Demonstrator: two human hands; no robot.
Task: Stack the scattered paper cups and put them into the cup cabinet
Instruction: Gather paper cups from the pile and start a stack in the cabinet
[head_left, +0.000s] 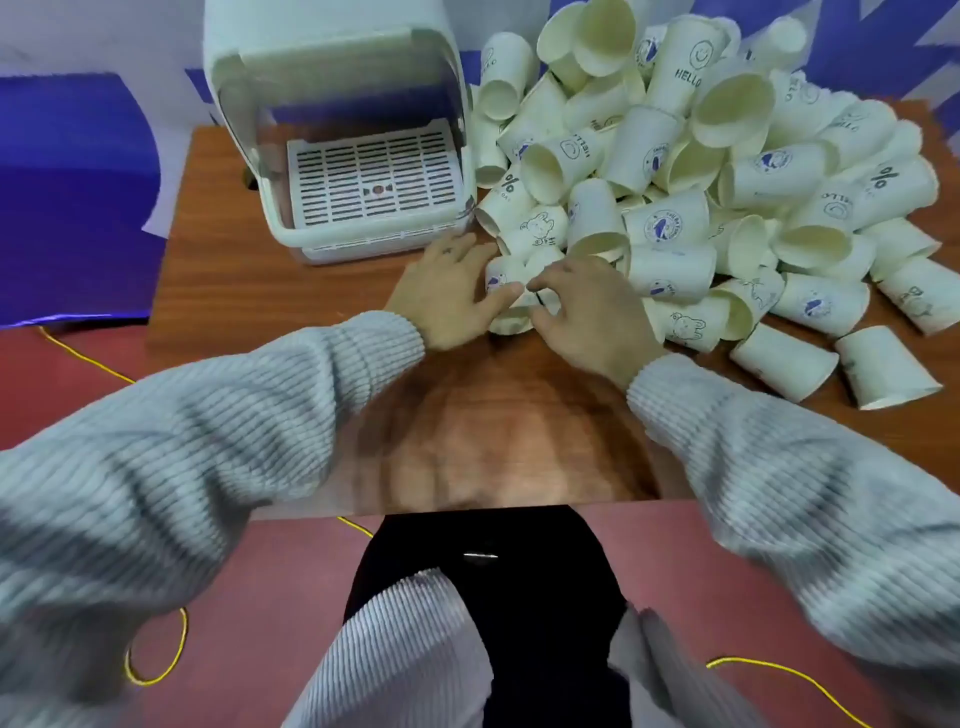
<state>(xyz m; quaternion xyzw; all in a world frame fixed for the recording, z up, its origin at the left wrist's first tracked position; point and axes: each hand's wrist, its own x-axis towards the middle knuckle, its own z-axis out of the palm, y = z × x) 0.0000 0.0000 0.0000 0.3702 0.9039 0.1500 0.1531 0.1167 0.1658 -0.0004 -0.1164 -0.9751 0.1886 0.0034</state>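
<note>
A big heap of white printed paper cups (691, 171) covers the right half of the wooden table. The white cup cabinet (343, 156) stands at the back left with its clear lid raised, and its slotted tray holds nothing. At the heap's near left edge my left hand (447, 291) and my right hand (587, 306) meet over a lying paper cup (506, 278). Left thumb and fingers curl round it from the left. My right hand's fingers pinch at its other side. Most of that cup is hidden by the hands.
Two loose cups (883, 366) lie at the heap's near right. The wooden table (249, 291) shows bare wood in front of the cabinet and near me. A yellow cable (156, 670) runs on the red floor below. Blue sheeting lies at the left.
</note>
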